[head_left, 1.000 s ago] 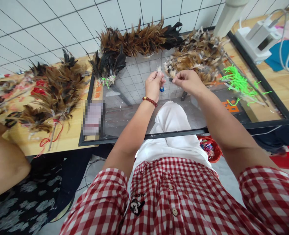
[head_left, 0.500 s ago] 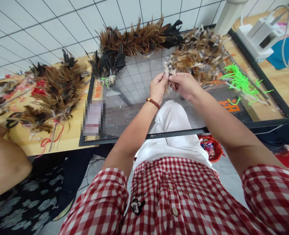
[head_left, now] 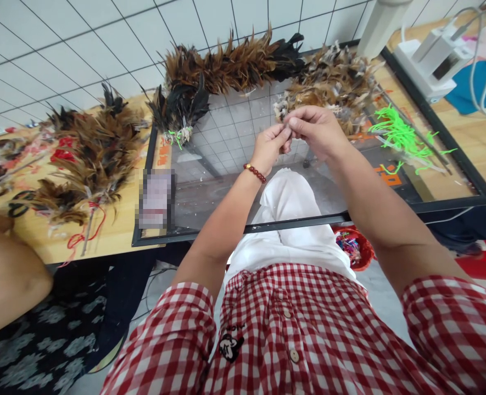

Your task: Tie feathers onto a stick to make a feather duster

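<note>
My left hand [head_left: 271, 149], with a bracelet of dark red beads [head_left: 256, 173] at its wrist, is closed in a pinch. My right hand [head_left: 320, 130] is closed too, and its fingertips meet those of the left. Whatever lies between them is too small and covered to make out. Just beyond my fingers spreads a pile of loose brown and cream feathers [head_left: 333, 82]. Farther back lies a long brown and black feather bundle [head_left: 226, 63]. A small tuft of black feathers [head_left: 180, 104], with bright green ties at its base, rests left of my hands.
The black-framed glass board [head_left: 230, 203] lies on the wooden table. Bright green ties [head_left: 399, 134] and thin rods are at right, near a white power strip [head_left: 426, 71]. A blurred phone-like object [head_left: 156, 197] lies at left, near another feather bundle [head_left: 102, 142] and a person's arm [head_left: 12, 274].
The pale feather tuft that showed at my fingertips no longer shows there. My right hand has risen and turned a little, and my left fingers have dropped slightly.
</note>
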Available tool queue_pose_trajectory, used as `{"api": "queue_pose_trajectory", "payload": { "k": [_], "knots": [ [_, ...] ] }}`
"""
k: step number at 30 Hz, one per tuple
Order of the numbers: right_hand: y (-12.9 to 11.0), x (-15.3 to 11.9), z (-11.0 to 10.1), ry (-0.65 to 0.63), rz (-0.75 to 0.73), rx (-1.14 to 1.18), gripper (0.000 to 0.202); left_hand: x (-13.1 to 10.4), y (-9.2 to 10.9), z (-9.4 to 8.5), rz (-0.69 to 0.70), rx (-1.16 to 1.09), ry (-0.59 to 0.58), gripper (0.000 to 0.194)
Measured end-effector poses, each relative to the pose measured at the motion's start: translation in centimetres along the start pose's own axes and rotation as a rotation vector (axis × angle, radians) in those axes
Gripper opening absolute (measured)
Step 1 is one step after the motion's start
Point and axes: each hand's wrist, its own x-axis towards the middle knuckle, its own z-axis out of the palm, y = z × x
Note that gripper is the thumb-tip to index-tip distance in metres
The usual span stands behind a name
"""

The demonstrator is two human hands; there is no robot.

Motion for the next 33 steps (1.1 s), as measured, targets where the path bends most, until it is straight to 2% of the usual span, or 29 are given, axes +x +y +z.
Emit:
{"api": "queue_pose_trajectory", "payload": {
  "k": [4,8,11,14,19,25,29,31,33],
  "knots": [
    [0.5,0.1,0.2,0.069,-0.027,0.000,0.042,-0.2,0.0,0.3,0.039,0.043,-0.054,0.019],
    [1.1,0.5,0.2,0.100,-0.063,0.060,0.044,-0.3,0.2,0.7,0.031,0.045,0.042,0.016],
    [1.2,1.0,-0.1,0.086,0.026,0.066,0.050,-0.3,0.4,0.7,-0.001,0.047,0.090,0.022],
    [1.1,1.0,-0.4,0.077,0.086,0.056,0.055,-0.4,0.7,0.6,-0.030,0.017,0.061,0.028],
    [0.6,0.2,0.1,-0.028,0.018,0.230,0.049,-0.6,0.9,0.6,-0.040,-0.023,-0.029,0.032],
    [0.8,0.2,0.4,0.047,-0.022,0.271,0.049,-0.5,0.6,0.7,-0.026,0.000,-0.023,0.028],
    [1.1,0.8,-0.1,0.155,0.028,0.315,0.053,-0.2,0.3,0.8,-0.017,0.023,0.051,0.025],
    [1.1,0.9,-0.3,0.192,0.044,0.243,0.054,-0.1,0.3,0.8,-0.009,0.028,0.117,0.025],
    [1.1,0.7,-0.3,0.173,0.039,0.131,0.052,-0.1,0.3,0.7,0.001,0.032,0.161,0.026]
  ]
}}
